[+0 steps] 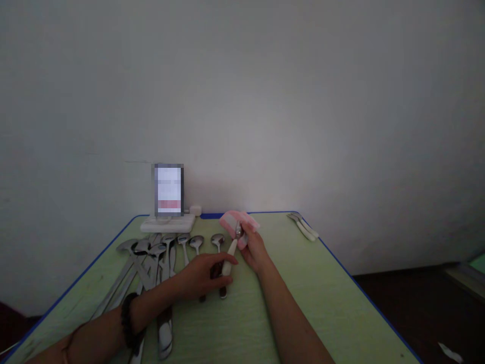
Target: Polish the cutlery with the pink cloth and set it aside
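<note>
I see left hand [200,275] pinching white-handled metal utensil [229,258], likely spoon (dim) | right hand [255,248] gripping pink-and-white cloth [232,220] at its head, above pale-green table [318,303] | wiping, I judge; next stroke needs steady handle

left fingers [217,257] bent, right fingers [249,231] curled

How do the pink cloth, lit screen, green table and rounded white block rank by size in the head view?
Green table
Lit screen
Pink cloth, partly hidden by the right hand
Rounded white block
</note>
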`<action>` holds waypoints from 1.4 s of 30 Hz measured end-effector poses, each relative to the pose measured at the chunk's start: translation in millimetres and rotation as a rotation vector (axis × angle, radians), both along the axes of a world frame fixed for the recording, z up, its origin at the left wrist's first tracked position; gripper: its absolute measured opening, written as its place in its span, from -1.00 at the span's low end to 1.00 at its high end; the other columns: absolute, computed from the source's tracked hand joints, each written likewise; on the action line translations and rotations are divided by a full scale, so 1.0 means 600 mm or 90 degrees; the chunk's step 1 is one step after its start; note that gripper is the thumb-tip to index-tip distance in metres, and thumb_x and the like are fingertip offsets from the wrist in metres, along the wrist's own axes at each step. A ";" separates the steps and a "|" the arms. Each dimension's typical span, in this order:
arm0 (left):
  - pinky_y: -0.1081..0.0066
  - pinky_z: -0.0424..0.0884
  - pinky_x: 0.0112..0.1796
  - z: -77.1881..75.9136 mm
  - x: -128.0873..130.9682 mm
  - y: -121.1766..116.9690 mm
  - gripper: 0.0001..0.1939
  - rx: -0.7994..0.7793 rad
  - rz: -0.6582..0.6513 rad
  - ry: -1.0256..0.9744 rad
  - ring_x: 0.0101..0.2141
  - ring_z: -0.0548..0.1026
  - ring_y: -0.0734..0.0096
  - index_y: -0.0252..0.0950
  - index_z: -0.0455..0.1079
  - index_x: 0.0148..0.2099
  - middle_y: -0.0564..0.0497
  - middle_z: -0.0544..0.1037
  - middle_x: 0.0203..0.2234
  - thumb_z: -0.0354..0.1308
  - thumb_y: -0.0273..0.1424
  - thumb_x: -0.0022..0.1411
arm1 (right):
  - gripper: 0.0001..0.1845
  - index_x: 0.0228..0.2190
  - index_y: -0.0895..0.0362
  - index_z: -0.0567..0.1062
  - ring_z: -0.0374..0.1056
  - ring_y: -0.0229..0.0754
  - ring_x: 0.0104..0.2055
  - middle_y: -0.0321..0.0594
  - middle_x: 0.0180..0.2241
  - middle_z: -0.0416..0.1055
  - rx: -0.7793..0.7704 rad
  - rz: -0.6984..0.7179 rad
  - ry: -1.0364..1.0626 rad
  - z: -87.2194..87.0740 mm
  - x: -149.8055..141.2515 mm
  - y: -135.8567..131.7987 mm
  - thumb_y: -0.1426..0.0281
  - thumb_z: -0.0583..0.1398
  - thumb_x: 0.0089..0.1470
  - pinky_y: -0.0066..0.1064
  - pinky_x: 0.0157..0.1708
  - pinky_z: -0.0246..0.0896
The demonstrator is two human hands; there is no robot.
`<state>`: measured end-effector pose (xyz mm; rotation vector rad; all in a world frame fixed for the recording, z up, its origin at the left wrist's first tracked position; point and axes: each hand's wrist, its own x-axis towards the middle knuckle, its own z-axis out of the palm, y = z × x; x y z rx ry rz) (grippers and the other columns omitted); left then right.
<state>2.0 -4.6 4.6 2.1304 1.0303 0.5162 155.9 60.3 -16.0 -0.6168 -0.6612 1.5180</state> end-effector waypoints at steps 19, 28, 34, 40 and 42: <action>0.58 0.12 -0.55 0.003 0.000 0.000 -0.63 0.018 0.002 0.007 -0.61 0.22 0.57 -0.24 0.35 -0.04 0.20 0.24 -0.65 0.11 -0.26 0.09 | -0.57 -0.18 0.12 0.43 0.38 -0.27 -0.26 -0.27 -0.25 0.49 -0.006 -0.003 0.000 -0.001 -0.001 0.002 0.28 0.27 -0.16 -0.45 -0.23 0.28; 0.59 0.10 -0.57 0.002 0.000 -0.001 -0.63 0.005 0.007 0.011 -0.62 0.21 0.58 -0.25 0.35 -0.03 0.21 0.23 -0.67 0.11 -0.27 0.09 | -0.57 -0.19 0.09 0.44 0.36 -0.25 -0.27 -0.27 -0.26 0.48 -0.007 -0.006 -0.003 0.000 0.000 0.001 0.27 0.28 -0.19 -0.46 -0.29 0.27; 0.59 0.13 -0.56 0.001 0.000 -0.002 -0.64 0.002 0.004 0.005 -0.62 0.24 0.58 -0.25 0.34 -0.03 0.20 0.25 -0.66 0.11 -0.28 0.10 | -0.62 -0.24 0.09 0.45 0.36 -0.29 -0.29 -0.30 -0.27 0.48 0.001 0.006 -0.002 0.006 0.000 -0.003 0.26 0.27 -0.17 -0.48 -0.29 0.26; 0.59 0.12 -0.56 -0.002 0.000 -0.001 -0.64 0.015 0.005 0.004 -0.62 0.23 0.58 -0.24 0.35 -0.04 0.21 0.23 -0.67 0.12 -0.27 0.09 | -0.61 -0.22 0.13 0.45 0.36 -0.30 -0.31 -0.28 -0.29 0.48 -0.009 0.007 0.000 0.006 0.000 -0.004 0.29 0.27 -0.16 -0.49 -0.30 0.26; 0.59 0.12 -0.56 -0.002 0.000 0.000 -0.64 0.016 0.003 0.001 -0.62 0.23 0.58 -0.23 0.35 -0.04 0.21 0.23 -0.66 0.12 -0.27 0.09 | -0.63 -0.24 0.14 0.46 0.35 -0.31 -0.33 -0.28 -0.32 0.48 -0.009 0.008 0.006 0.005 0.000 -0.003 0.29 0.27 -0.16 -0.50 -0.32 0.26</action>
